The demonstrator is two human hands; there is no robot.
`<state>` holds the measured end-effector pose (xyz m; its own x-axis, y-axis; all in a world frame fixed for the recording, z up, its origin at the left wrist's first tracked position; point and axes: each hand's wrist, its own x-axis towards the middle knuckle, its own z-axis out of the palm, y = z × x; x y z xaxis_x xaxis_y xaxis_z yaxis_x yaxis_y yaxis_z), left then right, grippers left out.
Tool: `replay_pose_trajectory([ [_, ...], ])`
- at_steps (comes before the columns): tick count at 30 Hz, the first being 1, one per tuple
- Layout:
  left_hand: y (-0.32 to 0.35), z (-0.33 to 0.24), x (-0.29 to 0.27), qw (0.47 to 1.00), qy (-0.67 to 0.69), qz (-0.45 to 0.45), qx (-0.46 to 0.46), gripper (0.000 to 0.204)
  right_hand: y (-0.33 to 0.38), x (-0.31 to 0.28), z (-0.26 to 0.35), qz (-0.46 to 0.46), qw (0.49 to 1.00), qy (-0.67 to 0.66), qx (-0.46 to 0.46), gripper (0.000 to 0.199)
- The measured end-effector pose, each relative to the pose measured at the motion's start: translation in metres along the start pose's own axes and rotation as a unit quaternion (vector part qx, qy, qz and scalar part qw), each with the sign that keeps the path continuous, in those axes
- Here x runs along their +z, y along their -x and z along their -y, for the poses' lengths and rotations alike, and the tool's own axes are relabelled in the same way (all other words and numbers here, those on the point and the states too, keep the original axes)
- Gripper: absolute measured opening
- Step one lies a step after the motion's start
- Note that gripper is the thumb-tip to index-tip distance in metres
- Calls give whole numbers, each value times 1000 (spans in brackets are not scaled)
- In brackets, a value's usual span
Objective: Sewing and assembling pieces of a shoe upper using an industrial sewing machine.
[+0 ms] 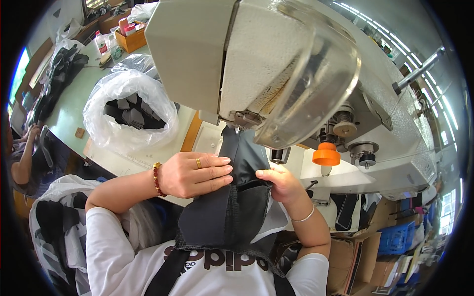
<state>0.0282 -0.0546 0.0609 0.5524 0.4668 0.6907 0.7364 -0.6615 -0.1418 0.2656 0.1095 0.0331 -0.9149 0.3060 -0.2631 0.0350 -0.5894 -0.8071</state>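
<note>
Two hands work at one sewing machine [190, 54], which carries one clear shield [328, 74] and one orange knob [326, 154]. The left hand [197, 173] wears one ring [198, 163], with one beaded bracelet [157, 178] at its wrist; one bangle [303, 216] circles the other wrist. On the table are one translucent bag [94, 118] of dark pieces and one small wooden box [132, 42]. One blue crate [396, 238] is at the right, and one other person [22, 170] at the far left.

The dark fabric [247, 204] is a single joined work of several panels: matte charcoal on the left, glossier black on the right, a seam running lengthwise, rough lower edges, a pale layer showing at the lower right. Its far end lies under the needle area; its near end reaches the person's chest.

The left hand lies flat, fingers straight and together, pressing on the fabric without gripping. The right hand [279, 182] rests its thumb at the opposite edge; its fingers are mostly hidden, so whether it pinches cannot be told.
</note>
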Motion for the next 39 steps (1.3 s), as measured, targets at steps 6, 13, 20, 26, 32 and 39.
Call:
replay_pose_trajectory([
  [6,-3,4,-1,1000,11,-4,7,21,2,-12,-14,-17,998,47,-30,36],
  [13,-9,6,-7,1000,-5,14,-2,21,-5,-12,-18,-48,997,-31,-59,23],
  [20,-10,18,-2,1000,1,-1,0,22,-10,-23,-22,-58,990,-64,-111,30],
  [26,-10,23,4,1000,-19,23,-1,23,-12,-17,-3,40,992,-83,-83,27],
  [32,-16,31,-1,1000,-12,16,1,26,-13,-21,-7,-51,994,-80,-55,31],
  [39,-17,33,-1,1000,1,22,-13,28,-12,0,9,-80,992,-38,-95,15],
])
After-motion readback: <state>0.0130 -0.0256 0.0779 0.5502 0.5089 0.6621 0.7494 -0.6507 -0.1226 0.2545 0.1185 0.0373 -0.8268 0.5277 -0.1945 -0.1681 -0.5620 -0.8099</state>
